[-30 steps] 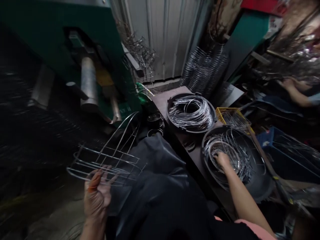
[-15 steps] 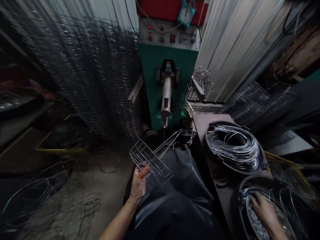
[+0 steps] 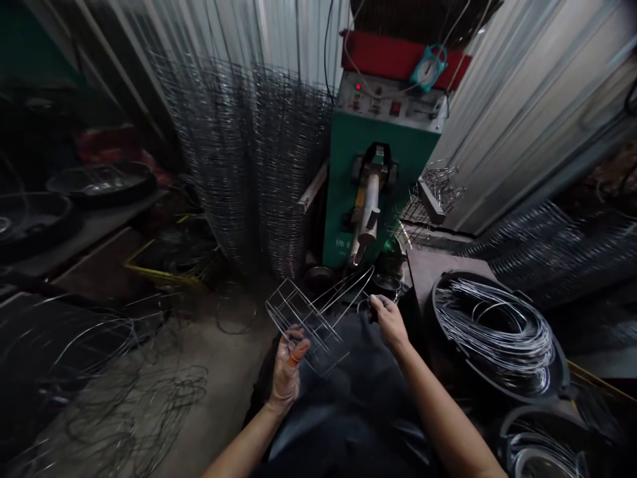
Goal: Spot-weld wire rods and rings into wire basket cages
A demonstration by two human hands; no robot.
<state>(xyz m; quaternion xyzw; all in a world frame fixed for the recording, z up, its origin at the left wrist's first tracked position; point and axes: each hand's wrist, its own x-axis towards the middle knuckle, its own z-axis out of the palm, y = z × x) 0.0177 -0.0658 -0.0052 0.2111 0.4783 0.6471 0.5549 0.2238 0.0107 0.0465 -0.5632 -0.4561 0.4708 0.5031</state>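
Observation:
My left hand [image 3: 289,362] is closed on the near left edge of a wire rack [image 3: 303,312], a small open grid of thin metal rods held tilted above my lap. A long, narrow wire loop [image 3: 355,287] reaches from the grid toward the machine. My right hand [image 3: 389,321] is just right of the rack, its fingers pinched together; a thin curved line shows by the fingertips, but what they hold is too small to make out. Ahead stands a green machine [image 3: 343,179] with a metal arm [image 3: 369,212] pointing down above the loop's far end.
On the right bench [image 3: 423,265] sits a black tub [image 3: 562,365] of coiled wire, with a second tub [image 3: 507,425] nearer me. Tall stacks of wire grids [image 3: 279,166] lean at the left wall. Loose wire [image 3: 134,405] lies on the floor at left.
My right hand has left the nearer tub of wire and come across to the rack. My left hand still holds the rack. The view has turned, shifting the machine rightward.

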